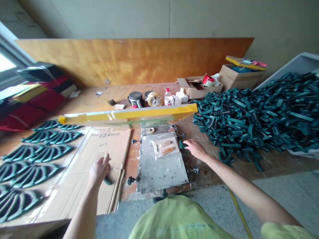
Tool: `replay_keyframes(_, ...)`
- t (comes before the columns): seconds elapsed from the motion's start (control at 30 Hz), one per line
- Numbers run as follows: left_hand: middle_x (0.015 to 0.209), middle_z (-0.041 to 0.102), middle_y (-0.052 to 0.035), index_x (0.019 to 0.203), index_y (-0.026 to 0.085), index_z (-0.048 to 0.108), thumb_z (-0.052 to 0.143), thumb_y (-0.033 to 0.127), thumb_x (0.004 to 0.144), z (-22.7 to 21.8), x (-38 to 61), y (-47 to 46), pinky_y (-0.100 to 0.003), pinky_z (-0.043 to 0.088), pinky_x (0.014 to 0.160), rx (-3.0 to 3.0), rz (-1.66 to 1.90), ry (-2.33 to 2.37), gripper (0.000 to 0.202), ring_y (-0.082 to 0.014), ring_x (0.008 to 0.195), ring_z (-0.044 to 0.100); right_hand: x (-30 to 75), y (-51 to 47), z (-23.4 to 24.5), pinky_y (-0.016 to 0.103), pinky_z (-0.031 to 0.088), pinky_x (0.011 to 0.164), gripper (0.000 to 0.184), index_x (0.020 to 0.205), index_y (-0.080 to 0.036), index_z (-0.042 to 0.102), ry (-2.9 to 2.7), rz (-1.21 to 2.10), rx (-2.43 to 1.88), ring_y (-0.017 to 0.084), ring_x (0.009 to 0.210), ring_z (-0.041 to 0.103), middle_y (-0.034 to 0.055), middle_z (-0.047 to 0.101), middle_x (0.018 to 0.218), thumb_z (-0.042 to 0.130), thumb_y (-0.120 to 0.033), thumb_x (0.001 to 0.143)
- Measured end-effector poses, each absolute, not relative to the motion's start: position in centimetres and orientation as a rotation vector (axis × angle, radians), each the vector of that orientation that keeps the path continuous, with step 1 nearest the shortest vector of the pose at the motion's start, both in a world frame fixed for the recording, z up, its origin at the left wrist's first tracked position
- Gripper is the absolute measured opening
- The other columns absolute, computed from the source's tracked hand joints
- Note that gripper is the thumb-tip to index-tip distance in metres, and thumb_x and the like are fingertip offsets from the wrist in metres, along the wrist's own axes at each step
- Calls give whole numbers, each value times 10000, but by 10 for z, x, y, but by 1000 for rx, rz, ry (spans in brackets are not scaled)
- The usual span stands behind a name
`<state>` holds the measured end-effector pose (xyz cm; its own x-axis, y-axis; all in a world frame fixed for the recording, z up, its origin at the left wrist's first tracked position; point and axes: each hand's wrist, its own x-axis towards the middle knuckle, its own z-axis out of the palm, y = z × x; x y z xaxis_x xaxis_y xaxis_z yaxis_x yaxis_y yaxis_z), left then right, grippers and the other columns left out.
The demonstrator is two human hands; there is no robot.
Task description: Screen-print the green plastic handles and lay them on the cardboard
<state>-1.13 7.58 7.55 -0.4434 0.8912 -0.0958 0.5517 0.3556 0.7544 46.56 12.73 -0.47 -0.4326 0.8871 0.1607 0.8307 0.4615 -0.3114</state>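
Note:
My left hand (99, 170) hovers over the flat cardboard sheet (82, 186), its fingers closed round a dark green plastic part (108, 181) that shows below the palm. My right hand (195, 148) reaches to the right edge of the grey metal printing plate (161, 169) and pinches another green part (181, 144). Above the plate, a yellow-framed screen (129, 115) is tilted up. Clear film with orange marks (164, 148) lies taped on the plate.
Rows of green curved parts (37, 156) lie on the left. A large heap of the same green parts (256, 116) fills the right. Ink tins (136, 98), a tape roll (154, 98), a bottle (167, 97) and cardboard boxes (239, 76) stand by the plywood back board.

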Motion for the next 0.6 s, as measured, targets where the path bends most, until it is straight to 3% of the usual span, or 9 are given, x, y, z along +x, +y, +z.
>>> replay_keyframes(0.07, 567, 523, 42, 906, 207, 594, 375, 659, 842, 104, 11, 98, -274, 477, 537, 1258, 1067, 2032, 506, -145, 503, 531, 412, 134, 3, 315, 438, 834, 190, 1079, -189, 658, -2482, 282, -1233, 201, 946, 575, 64, 679, 991, 586, -160, 905)
replay_keyframes(0.13, 573, 515, 45, 983, 199, 586, 418, 638, 859, 133, 34, 116, -236, 467, 520, 1250, 1469, 1793, 486, -126, 507, 506, 375, 137, 11, 301, 421, 808, 131, 1001, -189, 681, -2575, 262, -1065, 195, 907, 558, 49, 667, 918, 586, -172, 912)
replay_keyframes(0.23, 529, 492, 51, 817, 198, 537, 422, 580, 887, 171, 62, 131, -197, 430, 474, 1163, 1775, 1521, 405, -93, 443, 449, 351, 136, 19, 293, 394, 782, 119, 950, -190, 695, -2629, 220, -1016, 190, 889, 538, 41, 651, 881, 579, -203, 923)
replay_keyframes(0.37, 472, 459, 50, 641, 195, 499, 456, 450, 875, 188, 77, 135, -187, 412, 444, 1084, 1838, 1462, 349, -83, 417, 411, 343, 134, 17, 302, 374, 789, 131, 948, -188, 701, -2572, 198, -1170, 196, 917, 530, 46, 649, 896, 582, -237, 927)
replay_keyframes(0.5, 483, 489, 40, 634, 187, 531, 459, 468, 870, 184, 76, 134, -176, 387, 426, 1108, 1812, 1475, 374, -79, 419, 418, 331, 133, 9, 321, 388, 811, 146, 960, -194, 710, -2557, 213, -1252, 217, 959, 524, 59, 655, 907, 585, -258, 921)
replay_keyframes(0.6, 501, 504, 31, 644, 180, 562, 450, 482, 876, 179, 72, 125, -186, 394, 437, 1134, 1756, 1492, 396, -87, 435, 437, 333, 129, 8, 350, 424, 869, 206, 1082, -198, 697, -2557, 246, -1219, 223, 993, 547, 76, 676, 978, 569, -217, 921)
